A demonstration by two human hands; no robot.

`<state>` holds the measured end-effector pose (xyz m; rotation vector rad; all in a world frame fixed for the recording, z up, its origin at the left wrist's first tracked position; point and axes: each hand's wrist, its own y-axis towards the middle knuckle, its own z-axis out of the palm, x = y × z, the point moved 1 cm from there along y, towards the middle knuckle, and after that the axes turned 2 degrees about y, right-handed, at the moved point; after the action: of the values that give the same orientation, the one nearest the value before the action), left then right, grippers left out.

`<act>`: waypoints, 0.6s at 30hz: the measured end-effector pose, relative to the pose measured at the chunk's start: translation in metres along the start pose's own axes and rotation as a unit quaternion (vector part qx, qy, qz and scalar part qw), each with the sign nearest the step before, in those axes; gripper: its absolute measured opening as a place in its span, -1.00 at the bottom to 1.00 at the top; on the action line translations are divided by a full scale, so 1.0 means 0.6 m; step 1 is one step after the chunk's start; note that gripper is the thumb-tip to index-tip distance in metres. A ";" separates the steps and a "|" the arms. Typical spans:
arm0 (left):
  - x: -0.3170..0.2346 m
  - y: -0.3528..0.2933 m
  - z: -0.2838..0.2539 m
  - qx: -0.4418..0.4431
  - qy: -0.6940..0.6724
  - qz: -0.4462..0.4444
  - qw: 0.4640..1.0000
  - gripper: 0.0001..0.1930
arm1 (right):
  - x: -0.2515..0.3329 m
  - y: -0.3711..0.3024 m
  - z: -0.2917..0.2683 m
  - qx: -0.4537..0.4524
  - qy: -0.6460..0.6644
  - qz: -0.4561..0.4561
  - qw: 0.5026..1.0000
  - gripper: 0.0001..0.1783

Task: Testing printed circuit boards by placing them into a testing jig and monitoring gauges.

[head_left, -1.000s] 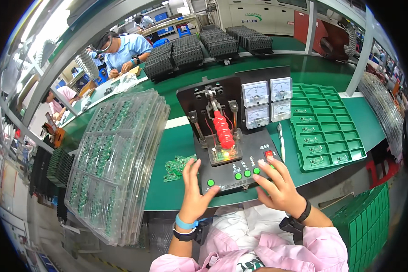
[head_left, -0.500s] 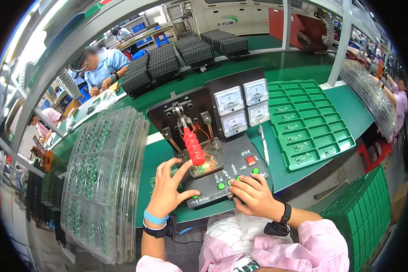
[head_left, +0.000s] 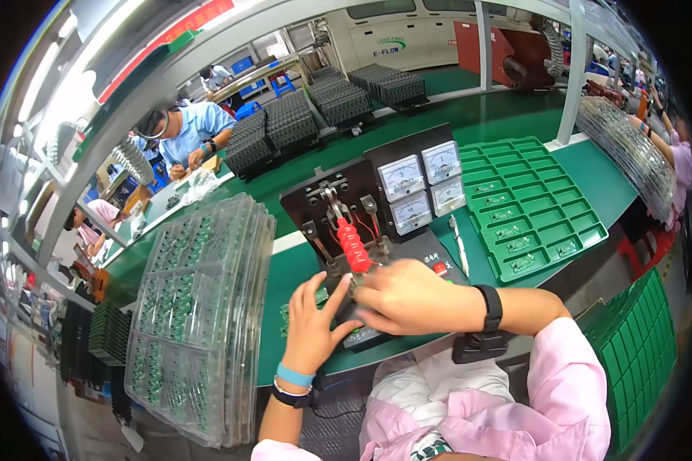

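In front of me stands a black test box with a toggle clamp, whose red ribbed handle [head_left: 352,244] points down toward my hands. My left hand [head_left: 311,323] is beside the box's near left corner, thumb and fingers apart, its index fingertip close to the handle's lower end. Smeared by motion, my right hand [head_left: 415,296] reaches left across the box front, its fingers just below the handle. Whether they hold anything is hidden. Four-sided white dial meters [head_left: 401,179] sit on the box's upright panel. Small green circuit boards [head_left: 286,319] show partly behind my left hand.
At left stands a stack of clear trays [head_left: 265,269] with circuit boards. To the right lies a green compartment tray [head_left: 592,223] holding several boards; a white pen-like tool [head_left: 459,246] is beside it. Black racks [head_left: 291,123] line the back. Green trays [head_left: 638,353] stand lower right.
My right hand has left the green buttons and moved left to below the red handle. My left hand stays near the box corner. The whole view has shifted slightly.
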<state>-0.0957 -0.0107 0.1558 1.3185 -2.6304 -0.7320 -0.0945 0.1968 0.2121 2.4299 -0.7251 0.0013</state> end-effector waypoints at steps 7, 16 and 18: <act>-0.014 -0.030 0.025 -0.071 -0.014 -0.044 0.996 -0.48 | -0.074 0.086 -0.088 -0.199 -0.136 -0.202 0.949 -0.62; 0.083 -0.112 -0.005 0.012 -0.059 -0.216 0.974 -0.74 | -0.103 0.026 -0.025 -0.353 0.134 0.053 0.925 -0.77; 0.090 -0.114 -0.001 -0.012 -0.046 -0.160 0.986 -0.74 | -0.107 -0.033 -0.003 -0.153 0.170 0.309 0.923 -0.83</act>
<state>-0.0793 -0.0873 0.1183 1.7659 -2.4936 -0.8822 -0.1390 0.2433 0.1924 1.7565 -1.1891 0.5081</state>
